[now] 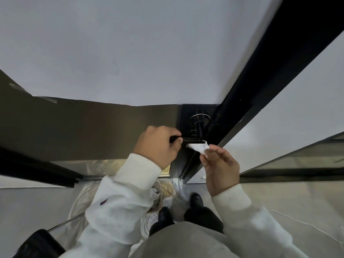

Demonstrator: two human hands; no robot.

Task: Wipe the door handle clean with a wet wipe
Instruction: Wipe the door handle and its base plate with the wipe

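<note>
— Black lever door handle [193, 140], metal, horizontal: sitting at the edge of the dark door [93, 127], just below its round black rosette [199, 117], beside the black door frame [260, 81].

— Left hand [158, 146]?

— Curling round the free end of the lever, fingers wrapped over the bar, knuckles facing up. Covering that end almost wholly; only a short black tip peeking out between the fingers.

— And the right hand [219, 168]?

— Pinching a crumpled white wet wipe [198, 147] between thumb and fingertips [214, 147], the other fingers loosely bent. Holding the wipe against the underside of the lever, near the end closest to the rosette.

— Touching the handle, then?

— Looking so: the upper edge of the wipe meeting the bar's lower edge. Hard to tell how firmly.

— Anything else around?

— Both arms wearing white fleecy sleeves [130, 202]. Below, two shiny black shoes [196, 200] standing on a pale grey floor [279, 198], partly on a sheet of clear crinkled plastic [83, 198]. A thin white cord [297, 220] trailing across the floor on the right. A black rounded object [39, 243] sitting at the lower left, too cropped for naming. Pale grey wall [130, 53] filling the upper part.
</note>
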